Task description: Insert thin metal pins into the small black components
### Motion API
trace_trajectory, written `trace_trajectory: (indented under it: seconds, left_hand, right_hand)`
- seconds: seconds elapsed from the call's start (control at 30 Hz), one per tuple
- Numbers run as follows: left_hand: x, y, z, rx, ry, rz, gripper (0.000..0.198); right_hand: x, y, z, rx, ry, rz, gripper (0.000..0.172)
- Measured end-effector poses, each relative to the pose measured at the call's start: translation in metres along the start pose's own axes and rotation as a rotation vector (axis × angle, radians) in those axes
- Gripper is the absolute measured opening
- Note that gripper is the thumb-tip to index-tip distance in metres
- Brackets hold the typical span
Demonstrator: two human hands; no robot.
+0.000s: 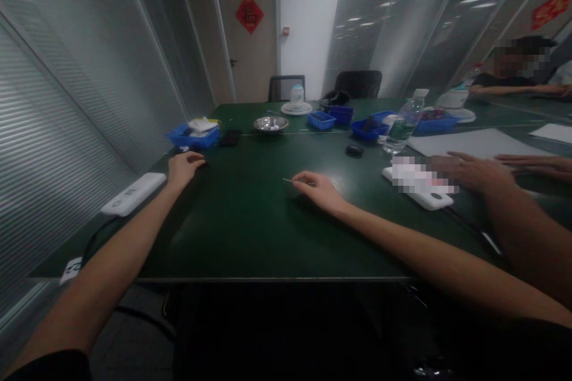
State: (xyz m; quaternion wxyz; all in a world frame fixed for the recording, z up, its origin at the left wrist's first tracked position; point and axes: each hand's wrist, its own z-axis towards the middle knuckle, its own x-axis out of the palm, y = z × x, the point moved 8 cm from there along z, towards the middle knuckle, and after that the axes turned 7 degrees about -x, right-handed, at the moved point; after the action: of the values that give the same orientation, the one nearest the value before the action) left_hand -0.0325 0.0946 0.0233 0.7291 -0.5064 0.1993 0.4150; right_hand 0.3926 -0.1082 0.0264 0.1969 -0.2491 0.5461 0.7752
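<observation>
My left hand [184, 166] rests on the dark green table [250, 232] near its left edge, fingers curled downward over something small and dark that I cannot make out. My right hand [318, 189] lies near the table's middle, fingers pinched on a thin pin-like metal piece [287, 180] whose tip points left. A blue bin [193, 136] with white items stands just beyond my left hand, with a black phone [231, 137] beside it.
A white power strip [133, 193] sits at the left edge. Farther back stand a metal bowl [270, 124], several blue bins [322, 120], a small fan [297, 101], a water bottle [403, 125]. Another person's hands [480, 171] rest at right by a white device [431, 196].
</observation>
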Motion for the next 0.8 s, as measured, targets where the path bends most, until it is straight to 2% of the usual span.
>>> trace_trajectory:
  seconds: [0.3, 0.53, 0.8]
  left_hand:
    - [0.001, -0.009, -0.004, -0.014, 0.034, -0.026, 0.021]
    - [0.003, -0.007, -0.004, -0.045, 0.072, -0.050, 0.024]
    - [-0.004, -0.014, -0.009, -0.083, 0.070, -0.050, 0.023]
  right_hand:
    - [-0.001, 0.004, -0.002, 0.011, 0.013, 0.006, 0.028]
    - [-0.001, 0.007, -0.002, -0.001, 0.013, 0.002, 0.028]
    - [-0.001, 0.009, -0.002, -0.008, 0.002, -0.001, 0.026]
